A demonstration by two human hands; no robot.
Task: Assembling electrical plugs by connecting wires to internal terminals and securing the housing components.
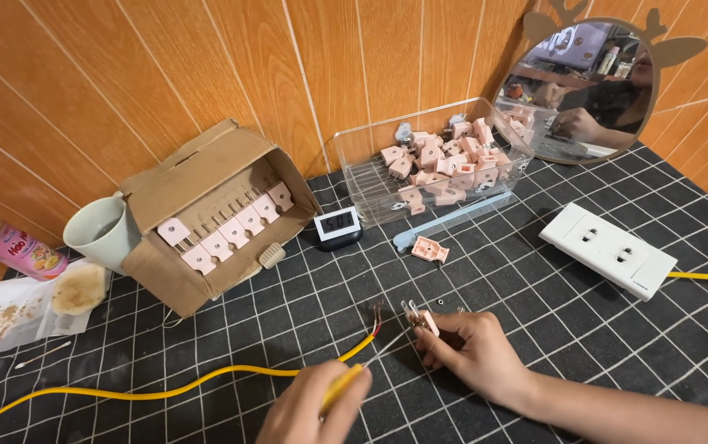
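The right hand [473, 349] pinches a small pink plastic plug piece with metal prongs [421, 319], keeping it steady on the black grid mat [584, 329]. The left hand [313, 407] squeezes a yellow-handled screwdriver [344, 386], tip toward it. A long yellow wire [164, 388] lies beside them.

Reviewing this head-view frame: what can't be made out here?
- Left hand: cut off by the bottom edge; its grip on the yellow-handled tool is partly hidden by its own fingers.
- Pink plug part: mostly covered by the right hand; its screws are too small to tell.
- Yellow cable: its far end leaves the left edge.
- Cardboard box: the flap hides its rear contents.
- Round mirror: reflection too small to read.
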